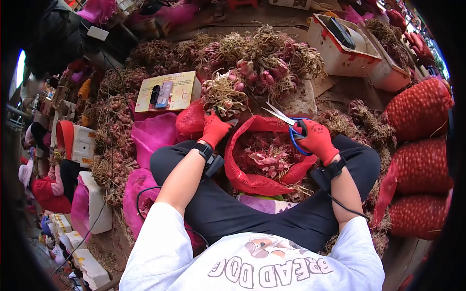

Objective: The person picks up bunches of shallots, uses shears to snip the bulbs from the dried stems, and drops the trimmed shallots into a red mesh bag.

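My left hand [215,130], in a red glove with dark fingertips, is closed at the lower end of a bunch of shallots [224,94] with dry, straw-coloured tops. Some of its fingers are hidden by the bunch. In my right hand [315,138], also gloved in red, is a pair of scissors [280,115] with blue handles. The blades stand apart and point up and left, touching nothing. Between my knees sits a red mesh bag [235,169] with its rim rolled down, and loose shallot skins and trimmings [269,157] lie inside it.
A large heap of shallots [264,63] lies in front of me. To its left, two phones rest on a cardboard box [184,94]. Foam boxes [340,53] stand at the back right, and full red mesh sacks [420,165] are stacked at the right. Another person [48,186] sits far left.
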Demonstrator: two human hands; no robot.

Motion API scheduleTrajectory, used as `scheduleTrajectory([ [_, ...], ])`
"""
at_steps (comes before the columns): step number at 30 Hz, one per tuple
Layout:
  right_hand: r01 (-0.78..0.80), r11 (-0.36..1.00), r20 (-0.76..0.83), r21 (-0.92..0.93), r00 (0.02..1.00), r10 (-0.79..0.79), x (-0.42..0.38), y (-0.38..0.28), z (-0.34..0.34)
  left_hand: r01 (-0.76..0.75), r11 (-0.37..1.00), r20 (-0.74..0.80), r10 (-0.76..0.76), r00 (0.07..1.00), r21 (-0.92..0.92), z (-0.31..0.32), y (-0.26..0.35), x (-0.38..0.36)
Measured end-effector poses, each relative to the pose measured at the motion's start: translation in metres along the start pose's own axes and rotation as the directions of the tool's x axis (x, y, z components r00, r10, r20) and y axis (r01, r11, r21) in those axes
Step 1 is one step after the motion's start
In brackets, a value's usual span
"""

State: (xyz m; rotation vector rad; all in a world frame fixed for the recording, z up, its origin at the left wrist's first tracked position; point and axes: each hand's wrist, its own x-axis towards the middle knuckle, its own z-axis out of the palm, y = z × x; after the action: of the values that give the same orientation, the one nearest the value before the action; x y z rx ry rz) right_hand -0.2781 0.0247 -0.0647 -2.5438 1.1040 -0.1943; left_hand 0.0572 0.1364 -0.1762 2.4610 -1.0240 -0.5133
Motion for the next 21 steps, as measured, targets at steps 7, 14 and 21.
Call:
scheduleTrajectory([
  [7,-0.056,0.935,0.081,0.349,0.996,0.029,0.002,-0.015,-0.006,0.065,0.815,0.213,0.073,0.974,-0.576,-0.045,-0.011,0.025],
  [14,-0.076,0.943,-0.024,0.324,0.996,0.089,0.008,-0.011,-0.015,-0.045,0.842,0.008,0.058,0.998,-0.538,-0.102,0.014,0.021],
  [21,-0.069,0.94,-0.086,0.334,0.991,0.103,0.015,-0.003,-0.03,-0.473,0.805,-0.261,0.4,0.879,-0.358,-0.129,0.043,0.04],
])
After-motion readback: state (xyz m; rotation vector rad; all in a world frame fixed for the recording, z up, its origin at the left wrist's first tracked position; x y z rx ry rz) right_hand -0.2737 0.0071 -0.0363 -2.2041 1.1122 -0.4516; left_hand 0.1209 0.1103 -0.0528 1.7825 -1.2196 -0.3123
